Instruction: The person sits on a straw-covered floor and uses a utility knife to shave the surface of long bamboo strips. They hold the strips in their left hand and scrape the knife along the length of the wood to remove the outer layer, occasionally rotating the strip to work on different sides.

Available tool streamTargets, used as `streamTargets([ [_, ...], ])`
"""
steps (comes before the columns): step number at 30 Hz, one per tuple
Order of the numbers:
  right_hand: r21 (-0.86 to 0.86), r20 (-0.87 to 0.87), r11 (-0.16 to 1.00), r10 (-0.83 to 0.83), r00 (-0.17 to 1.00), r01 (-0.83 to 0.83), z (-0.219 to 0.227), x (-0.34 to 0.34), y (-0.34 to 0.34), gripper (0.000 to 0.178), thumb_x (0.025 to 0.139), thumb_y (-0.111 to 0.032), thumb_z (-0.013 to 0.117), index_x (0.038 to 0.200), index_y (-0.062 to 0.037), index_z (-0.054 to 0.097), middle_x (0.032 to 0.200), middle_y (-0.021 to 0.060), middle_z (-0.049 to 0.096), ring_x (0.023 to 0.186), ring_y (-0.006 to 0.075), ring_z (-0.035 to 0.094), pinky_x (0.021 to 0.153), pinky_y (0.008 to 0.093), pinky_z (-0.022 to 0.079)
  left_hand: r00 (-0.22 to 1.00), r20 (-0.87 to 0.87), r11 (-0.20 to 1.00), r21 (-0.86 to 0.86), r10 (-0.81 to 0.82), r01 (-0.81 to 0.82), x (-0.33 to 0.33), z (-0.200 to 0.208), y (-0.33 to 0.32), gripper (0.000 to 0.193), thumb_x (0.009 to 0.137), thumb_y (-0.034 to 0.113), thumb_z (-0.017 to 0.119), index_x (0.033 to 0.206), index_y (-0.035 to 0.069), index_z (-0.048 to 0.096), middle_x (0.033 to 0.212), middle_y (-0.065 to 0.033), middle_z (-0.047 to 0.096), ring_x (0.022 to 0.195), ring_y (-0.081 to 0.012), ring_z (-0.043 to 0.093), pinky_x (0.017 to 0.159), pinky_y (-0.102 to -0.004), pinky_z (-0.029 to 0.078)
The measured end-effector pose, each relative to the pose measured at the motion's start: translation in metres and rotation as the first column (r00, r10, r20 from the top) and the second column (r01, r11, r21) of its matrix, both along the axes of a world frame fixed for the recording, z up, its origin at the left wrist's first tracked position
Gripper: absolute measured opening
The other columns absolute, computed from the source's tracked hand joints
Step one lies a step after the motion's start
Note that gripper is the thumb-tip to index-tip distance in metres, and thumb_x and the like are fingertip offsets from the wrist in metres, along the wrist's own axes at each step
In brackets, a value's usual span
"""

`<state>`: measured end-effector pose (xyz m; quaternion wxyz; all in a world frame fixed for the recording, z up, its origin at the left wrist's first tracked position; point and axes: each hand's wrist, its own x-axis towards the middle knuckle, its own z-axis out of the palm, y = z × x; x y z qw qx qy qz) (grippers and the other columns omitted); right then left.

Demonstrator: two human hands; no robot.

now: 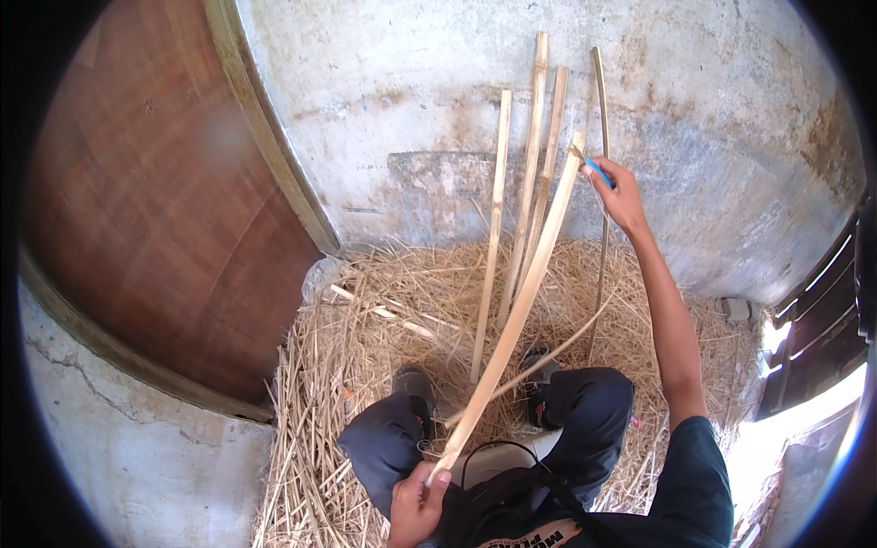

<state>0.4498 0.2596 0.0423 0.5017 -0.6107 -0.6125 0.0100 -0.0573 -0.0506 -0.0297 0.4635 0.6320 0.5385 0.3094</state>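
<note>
A long, pale bamboo strip (516, 338) slants from my lap up toward the wall. My left hand (416, 504) is closed around its near end, thumb lying along the top. Far out at the other end, my right hand (619, 196) grips a small blue-handled knife (598, 173). Its blade, small and hard to make out, meets the strip just below the tip. Behind this strip a thinner bamboo stick (566, 345) lies aslant between my knees.
Three bamboo strips (494, 219) lean on the stained wall (438, 82), with a thin dark stick (603, 137) to their right. Straw-like shavings (365, 338) cover the floor around my boots (416, 384). A brown wooden panel (174, 183) stands left; a slatted opening (813, 329) lies right.
</note>
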Motion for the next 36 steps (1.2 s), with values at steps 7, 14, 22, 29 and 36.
streamTargets([
  [7, -0.214, 0.013, 0.953, 0.220, 0.975, -0.212, -0.011, -0.011, -0.018, 0.032, 0.102, -0.038, 0.074, 0.110, -0.0073, 0.081, 0.077, 0.0014, 0.067, 0.067, 0.0117, 0.053, 0.065, 0.0326, 0.043, 0.972, -0.190, 0.977, 0.187, 0.137, -0.101, -0.007, 0.001, 0.000, 0.030, 0.112, 0.030, 0.059, 0.122, 0.003, 0.068, 0.077, -0.0193, 0.062, 0.064, -0.0285, 0.058, 0.063, -0.0420, 0.048],
  [14, -0.168, -0.079, 0.986, -0.014, 0.997, 0.000, -0.016, 0.032, -0.008, 0.038, 0.107, -0.040, 0.064, 0.122, -0.0079, 0.077, 0.088, 0.0036, 0.072, 0.055, 0.0075, 0.044, 0.052, 0.0278, 0.036, 0.944, -0.255, 0.966, 0.204, 0.208, -0.158, -0.026, 0.004, 0.009, 0.033, 0.113, 0.033, 0.059, 0.122, 0.003, 0.068, 0.091, -0.0247, 0.072, 0.078, -0.0337, 0.073, 0.071, -0.0439, 0.055],
  [22, -0.113, -0.518, 0.946, 0.204, 0.831, -0.303, 0.066, -0.068, -0.037, 0.054, 0.111, -0.040, 0.057, 0.148, 0.0001, 0.061, 0.114, 0.0120, 0.078, 0.049, 0.0016, 0.032, 0.044, 0.0225, 0.025, 0.911, -0.326, 0.936, 0.323, 0.251, -0.142, -0.031, 0.004, 0.005, 0.026, 0.109, 0.026, 0.065, 0.124, 0.006, 0.071, 0.076, -0.0222, 0.068, 0.061, -0.0351, 0.068, 0.059, -0.0433, 0.052],
  [29, -0.099, -0.506, 0.953, 0.198, 0.839, -0.285, 0.075, -0.075, -0.016, 0.053, 0.105, -0.024, 0.067, 0.148, 0.0041, 0.058, 0.101, 0.0047, 0.079, 0.053, 0.0017, 0.035, 0.048, 0.0228, 0.028, 0.919, -0.291, 0.914, 0.380, 0.267, -0.145, -0.031, -0.001, 0.003, 0.026, 0.108, 0.024, 0.065, 0.127, 0.007, 0.071, 0.078, -0.0226, 0.069, 0.061, -0.0347, 0.068, 0.059, -0.0439, 0.052],
  [36, -0.209, -0.402, 0.947, 0.144, 0.904, -0.244, 0.078, -0.066, -0.007, 0.036, 0.105, -0.017, 0.062, 0.137, -0.0029, 0.066, 0.090, 0.0027, 0.074, 0.060, 0.0085, 0.046, 0.058, 0.0284, 0.040, 0.910, -0.312, 0.923, 0.352, 0.274, -0.157, -0.037, -0.003, 0.001, 0.028, 0.109, 0.027, 0.064, 0.127, 0.007, 0.071, 0.078, -0.0227, 0.068, 0.061, -0.0344, 0.067, 0.058, -0.0442, 0.051],
])
